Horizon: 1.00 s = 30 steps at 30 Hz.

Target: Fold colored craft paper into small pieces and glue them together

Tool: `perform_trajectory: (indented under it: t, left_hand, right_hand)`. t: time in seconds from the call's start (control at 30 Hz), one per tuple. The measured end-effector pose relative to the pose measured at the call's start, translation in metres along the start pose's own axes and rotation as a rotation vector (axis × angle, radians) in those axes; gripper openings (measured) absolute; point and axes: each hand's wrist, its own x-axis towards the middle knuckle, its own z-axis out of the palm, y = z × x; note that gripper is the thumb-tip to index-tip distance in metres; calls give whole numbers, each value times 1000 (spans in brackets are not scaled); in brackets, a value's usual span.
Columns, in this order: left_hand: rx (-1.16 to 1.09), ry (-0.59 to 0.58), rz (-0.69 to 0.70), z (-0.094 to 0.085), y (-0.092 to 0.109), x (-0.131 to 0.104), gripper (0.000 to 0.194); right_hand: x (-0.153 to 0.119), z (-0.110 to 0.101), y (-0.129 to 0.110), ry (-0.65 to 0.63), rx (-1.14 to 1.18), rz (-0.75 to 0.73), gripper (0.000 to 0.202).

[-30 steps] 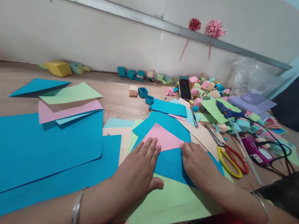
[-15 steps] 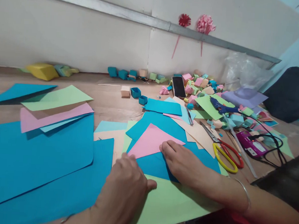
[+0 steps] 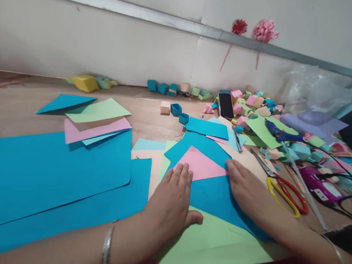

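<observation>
A pink sheet of paper (image 3: 203, 166), folded into a triangle, lies on blue paper (image 3: 207, 196) in front of me. The fingers of my left hand (image 3: 171, 200) rest flat on its left corner, thumb out to the side. At the opposite corner, the fingertips of my right hand (image 3: 246, 189) touch the pink paper, its fingers stretched out close together and its thumb hidden. Under both wrists spreads a light green sheet (image 3: 216, 243).
Large blue sheets (image 3: 55, 172) and folded coloured papers (image 3: 98, 128) lie left. To the right are scissors (image 3: 283, 193), a glue gun (image 3: 281, 133), a purple power strip (image 3: 323, 186) with cables, and a phone (image 3: 226, 105). Several small paper boxes (image 3: 253, 103) line the wall.
My right hand has slid along the pink paper's near edge to its right corner. My left hand has flattened, its fingers now over the left corner. The view has shifted left.
</observation>
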Motion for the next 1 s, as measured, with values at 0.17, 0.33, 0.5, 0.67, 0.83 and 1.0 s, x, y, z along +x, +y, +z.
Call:
perform_trajectory:
  t: [0.17,0.33,0.5,0.67,0.83,1.0]
  left_hand:
    - [-23,19,-2,-2,0,-2,100]
    - [0,113,27,8,0,-8,95]
    - [5,232,69,19,-2,-9,94]
    - [-138,450,40,7,-15,-2,85]
    - [-654,732,-188,-11,-41,16,59]
    - [-918,687,-220,-15,-55,24,39]
  right_hand:
    - [33,-38,26,-103,-13,97,21]
    - [104,-23,16,-23,668,63,28]
    - [136,14,1,-127,901,82,18]
    - [129,1,20,-77,972,180,11]
    - [109,-25,43,-76,1274,364,22]
    - [94,-30,46,-256,1579,435,28]
